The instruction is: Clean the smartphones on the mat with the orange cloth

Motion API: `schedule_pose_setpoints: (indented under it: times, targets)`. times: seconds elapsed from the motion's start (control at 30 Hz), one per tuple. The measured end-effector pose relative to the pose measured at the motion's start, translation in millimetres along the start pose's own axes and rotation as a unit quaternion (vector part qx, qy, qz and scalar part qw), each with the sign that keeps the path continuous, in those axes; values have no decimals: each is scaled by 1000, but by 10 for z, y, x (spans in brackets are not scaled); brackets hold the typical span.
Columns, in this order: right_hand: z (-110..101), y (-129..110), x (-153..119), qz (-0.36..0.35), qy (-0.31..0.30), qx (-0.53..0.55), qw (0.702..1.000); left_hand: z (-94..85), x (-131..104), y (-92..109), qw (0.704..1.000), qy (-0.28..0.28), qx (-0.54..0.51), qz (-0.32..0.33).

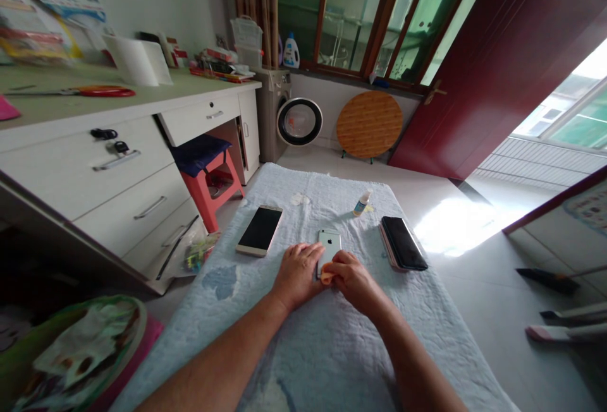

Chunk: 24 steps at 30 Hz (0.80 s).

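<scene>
A silver-grey smartphone with an apple logo lies back side up on a pale blue cloth-covered table. Along its left edge, my left hand grips it, with the fingers over the side and the thumb by the lower end. Pinched in my right hand is a small orange cloth, pressed against the phone's lower part. Both hands partly cover the phone. To the left lies a gold-framed smartphone, its dark screen up. A small spray bottle stands beyond my right hand.
On the right of the table, a dark phone rests on a pinkish item. A white desk runs along the left, with a red stool under it. A waste basket stands at lower left, a washing machine behind.
</scene>
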State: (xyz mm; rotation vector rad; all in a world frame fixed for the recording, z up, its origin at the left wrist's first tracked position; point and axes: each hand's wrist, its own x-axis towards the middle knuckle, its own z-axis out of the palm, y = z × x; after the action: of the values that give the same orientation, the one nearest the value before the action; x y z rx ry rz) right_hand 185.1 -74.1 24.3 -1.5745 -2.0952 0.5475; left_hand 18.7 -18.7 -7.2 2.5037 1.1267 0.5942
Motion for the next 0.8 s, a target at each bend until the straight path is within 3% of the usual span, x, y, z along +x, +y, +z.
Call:
schedule_pose_setpoints:
  times: [0.47,0.8]
  targets:
    - [24,279,132,69,124,16,990,-246,69,-178,990,-119,-61,35]
    - [-203,155,-70,34,-21,56,998,-279,80,-210,987,-138,-50,60]
